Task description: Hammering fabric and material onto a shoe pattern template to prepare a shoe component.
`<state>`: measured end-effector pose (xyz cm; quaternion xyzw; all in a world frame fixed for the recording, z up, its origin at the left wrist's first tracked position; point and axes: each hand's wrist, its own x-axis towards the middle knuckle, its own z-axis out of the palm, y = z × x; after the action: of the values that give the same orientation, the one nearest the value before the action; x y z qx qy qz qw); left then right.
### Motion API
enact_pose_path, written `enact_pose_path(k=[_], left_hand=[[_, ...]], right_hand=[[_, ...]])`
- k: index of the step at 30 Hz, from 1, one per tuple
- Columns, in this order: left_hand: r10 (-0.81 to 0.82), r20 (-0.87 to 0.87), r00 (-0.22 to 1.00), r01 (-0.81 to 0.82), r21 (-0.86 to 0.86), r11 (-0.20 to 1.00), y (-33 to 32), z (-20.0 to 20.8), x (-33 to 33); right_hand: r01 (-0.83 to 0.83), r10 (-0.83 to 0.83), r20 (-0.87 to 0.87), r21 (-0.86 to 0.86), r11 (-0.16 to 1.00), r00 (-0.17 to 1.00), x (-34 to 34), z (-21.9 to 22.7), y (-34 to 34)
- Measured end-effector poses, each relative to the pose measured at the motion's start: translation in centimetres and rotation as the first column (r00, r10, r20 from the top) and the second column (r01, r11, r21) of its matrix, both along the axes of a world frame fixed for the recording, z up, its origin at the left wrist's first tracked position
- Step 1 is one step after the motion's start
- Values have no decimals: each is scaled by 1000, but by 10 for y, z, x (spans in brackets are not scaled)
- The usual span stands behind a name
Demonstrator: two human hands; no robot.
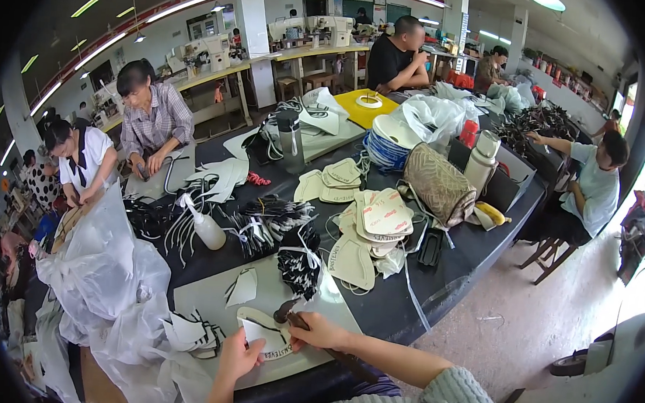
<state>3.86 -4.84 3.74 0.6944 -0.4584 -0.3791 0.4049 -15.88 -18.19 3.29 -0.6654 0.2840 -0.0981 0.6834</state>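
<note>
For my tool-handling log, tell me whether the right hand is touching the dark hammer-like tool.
Touching. The head view shows the right hand closed around the dark hammer-like tool, which sticks out on both sides of the fist.

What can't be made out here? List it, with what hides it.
All in the head view:
Hammer-like tool: part of its handle, behind the right hand.
White piece: part of its edge, under the left hand.
Plastic bag: any contents, veiled by cloudy film.
Left forearm: cut off by the lower edge.
</note>
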Motion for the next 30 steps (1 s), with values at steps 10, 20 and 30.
enact_pose_path(k=[10, 20, 30], left_hand=[[94, -195, 976, -111, -78, 991, 10, 10, 35], [157, -365, 918, -161, 20, 987, 14, 14, 22], [308, -186, 933, -286, 135, 949, 16, -3, -29]], right_hand=[[-128, 111, -105, -165, 978, 988, 16, 10, -17], [-168, 177, -231, 58, 984, 957, 28, 12, -45], [-138, 140, -268, 26, 990, 953, 28, 10, -34]])
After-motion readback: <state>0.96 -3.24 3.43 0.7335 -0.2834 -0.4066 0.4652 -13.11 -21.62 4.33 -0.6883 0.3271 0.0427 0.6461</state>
